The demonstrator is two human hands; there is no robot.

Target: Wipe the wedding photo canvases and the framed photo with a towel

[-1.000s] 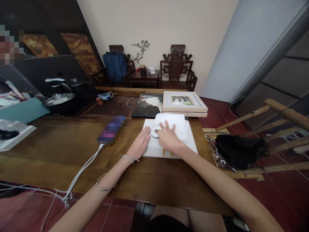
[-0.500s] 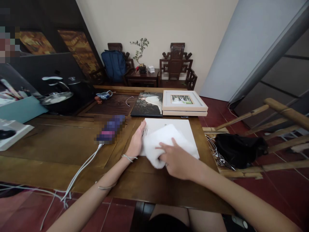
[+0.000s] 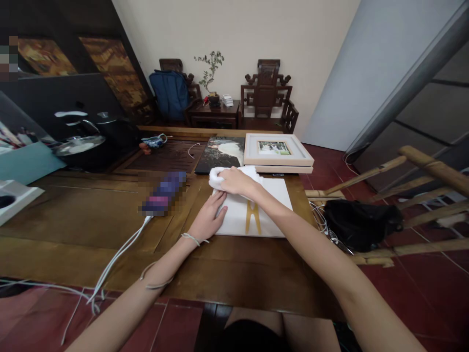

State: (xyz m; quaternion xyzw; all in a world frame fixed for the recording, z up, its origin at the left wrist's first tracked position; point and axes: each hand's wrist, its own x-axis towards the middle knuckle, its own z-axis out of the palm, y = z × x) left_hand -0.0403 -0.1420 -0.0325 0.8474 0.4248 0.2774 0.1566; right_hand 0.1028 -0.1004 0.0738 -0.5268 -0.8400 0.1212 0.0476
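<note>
A flat white square panel [image 3: 273,215] with a gold, forked mark lies on the wooden table in front of me; whether it is a box or an album I cannot tell. My right hand [image 3: 236,181] is closed on a bunched white cloth [image 3: 217,178] and presses it on the panel's far left part. Beside it, my left hand [image 3: 210,215] rests open on the panel's left edge, fingers stretched forward and thumb apart. The cloth and my right forearm hide part of the panel.
Behind the panel lie a dark photo panel [image 3: 208,154] and stacked light wooden picture frames [image 3: 308,164]. To the left is a blurred-out phone-like object [image 3: 163,193] with white cables [image 3: 126,249]. A black bag [image 3: 359,225] sits on a bamboo chair at right.
My right hand has moved the cloth away from me and leftward, uncovering the gold mark. My left hand has shifted from the panel's side onto its left edge.
</note>
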